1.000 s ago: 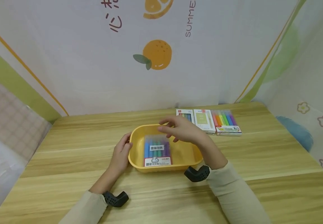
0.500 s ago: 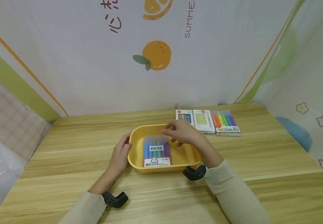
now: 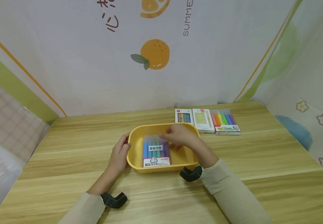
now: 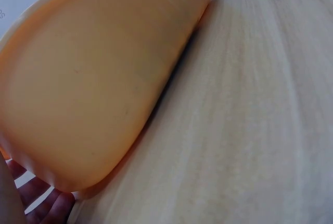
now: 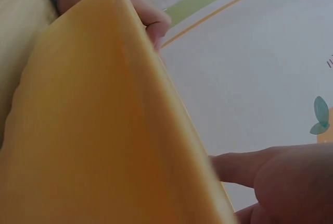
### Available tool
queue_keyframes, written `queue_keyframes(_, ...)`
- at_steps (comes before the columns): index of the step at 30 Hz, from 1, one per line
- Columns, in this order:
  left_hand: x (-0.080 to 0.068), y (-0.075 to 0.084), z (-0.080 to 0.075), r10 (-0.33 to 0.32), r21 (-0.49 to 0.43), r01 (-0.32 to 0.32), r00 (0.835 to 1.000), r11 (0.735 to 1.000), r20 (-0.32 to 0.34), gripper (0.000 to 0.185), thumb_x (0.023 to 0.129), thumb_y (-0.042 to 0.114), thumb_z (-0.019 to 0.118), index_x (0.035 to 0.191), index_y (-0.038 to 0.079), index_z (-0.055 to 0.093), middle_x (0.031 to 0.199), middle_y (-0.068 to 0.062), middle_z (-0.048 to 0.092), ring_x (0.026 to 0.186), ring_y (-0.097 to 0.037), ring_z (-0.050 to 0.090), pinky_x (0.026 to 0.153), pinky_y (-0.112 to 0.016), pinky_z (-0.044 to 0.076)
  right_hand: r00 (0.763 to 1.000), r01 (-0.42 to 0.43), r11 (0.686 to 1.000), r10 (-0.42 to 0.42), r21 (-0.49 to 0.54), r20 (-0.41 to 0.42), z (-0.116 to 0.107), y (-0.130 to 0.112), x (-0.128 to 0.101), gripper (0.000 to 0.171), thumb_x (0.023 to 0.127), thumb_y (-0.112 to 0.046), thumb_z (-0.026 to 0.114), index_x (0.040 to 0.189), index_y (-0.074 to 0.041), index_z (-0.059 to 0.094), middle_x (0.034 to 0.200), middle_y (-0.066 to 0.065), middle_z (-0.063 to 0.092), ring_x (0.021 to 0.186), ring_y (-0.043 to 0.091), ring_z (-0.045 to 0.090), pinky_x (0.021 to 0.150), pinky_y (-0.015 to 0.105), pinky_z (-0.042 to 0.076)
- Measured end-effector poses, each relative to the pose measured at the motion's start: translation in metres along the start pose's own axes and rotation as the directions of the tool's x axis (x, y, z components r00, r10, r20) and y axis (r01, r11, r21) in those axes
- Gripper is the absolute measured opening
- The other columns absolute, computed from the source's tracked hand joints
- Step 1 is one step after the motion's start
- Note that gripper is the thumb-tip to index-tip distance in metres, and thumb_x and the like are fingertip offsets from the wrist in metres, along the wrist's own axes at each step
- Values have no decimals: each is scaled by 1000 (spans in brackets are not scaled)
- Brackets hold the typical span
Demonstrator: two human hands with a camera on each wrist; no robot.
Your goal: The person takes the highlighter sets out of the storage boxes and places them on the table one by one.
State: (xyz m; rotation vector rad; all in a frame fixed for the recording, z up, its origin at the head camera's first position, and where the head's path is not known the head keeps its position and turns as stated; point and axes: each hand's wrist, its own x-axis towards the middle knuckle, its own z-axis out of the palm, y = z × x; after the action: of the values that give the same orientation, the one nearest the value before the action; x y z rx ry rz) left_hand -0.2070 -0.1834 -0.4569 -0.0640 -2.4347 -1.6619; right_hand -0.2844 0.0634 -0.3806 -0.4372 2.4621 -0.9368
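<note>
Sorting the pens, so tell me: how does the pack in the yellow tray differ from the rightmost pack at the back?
The tray pack lies inside the tray, under the right hand; the back pack lies on the table, untouched. The tray pack shows blue-green pens; the back pack a rainbow. Both lie flat.

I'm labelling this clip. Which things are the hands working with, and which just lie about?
In hand:
left hand gripping the yellow tray
right hand over the tray, at the marker pack lying in it

Lying about:
three stationery packs in a row at the table's far edge
</note>
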Motion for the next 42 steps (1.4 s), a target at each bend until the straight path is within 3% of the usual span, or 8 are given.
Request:
queue_keyframes(3,0,0,0,5,5,-5,1000,1000,0,47,99,11,37,143,6,53,133,-21,64,106,-31,65,81,-20,54,1000,-13,1000,13,6,1,1,-1,1,48,97,-46,62,113,-1,69,98,11,72,75,20,70,58,29,59)
queue_keyframes(10,0,0,0,5,14,-5,1000,1000,1,47,100,11,37,143,6,53,133,-20,64,106,-30,65,82,-20,54,999,-37,996,35,86,27,-1,0,-1,57,97,-49,61,125,1,64,112,13,70,79,20,72,61,31,60)
queue_keyframes(19,-1,3,0,-6,-6,6,1000,1000,5,47,100,12,38,144,7,53,134,-20,63,109,-32,64,84,-20,53,997,-40,984,27,175,77,1,1,1,57,97,-48,61,124,2,64,119,15,67,79,22,72,61,32,60)
queue_keyframes(25,-2,3,0,-5,-7,5,1000,1000,3,47,100,11,38,144,7,53,134,-19,63,110,-32,63,84,-19,53,993,-38,974,13,221,116,2,5,3,59,98,-47,59,130,2,61,124,16,65,81,22,71,69,32,61)
queue_keyframes(33,-2,3,0,-5,2,5,1000,1000,-7,47,99,11,39,143,7,54,133,-20,64,108,-32,64,83,-19,53,984,-82,928,17,363,179,0,9,3,59,99,-46,58,133,3,55,133,23,59,88,24,70,72,34,62)
queue_keyframes(42,-2,3,0,0,8,1,1000,1000,-6,47,99,12,39,143,7,54,133,-21,64,110,-33,64,83,-19,53,973,-114,899,15,423,230,-3,14,4,56,101,-48,53,132,-1,58,132,21,61,87,21,71,71,32,61)
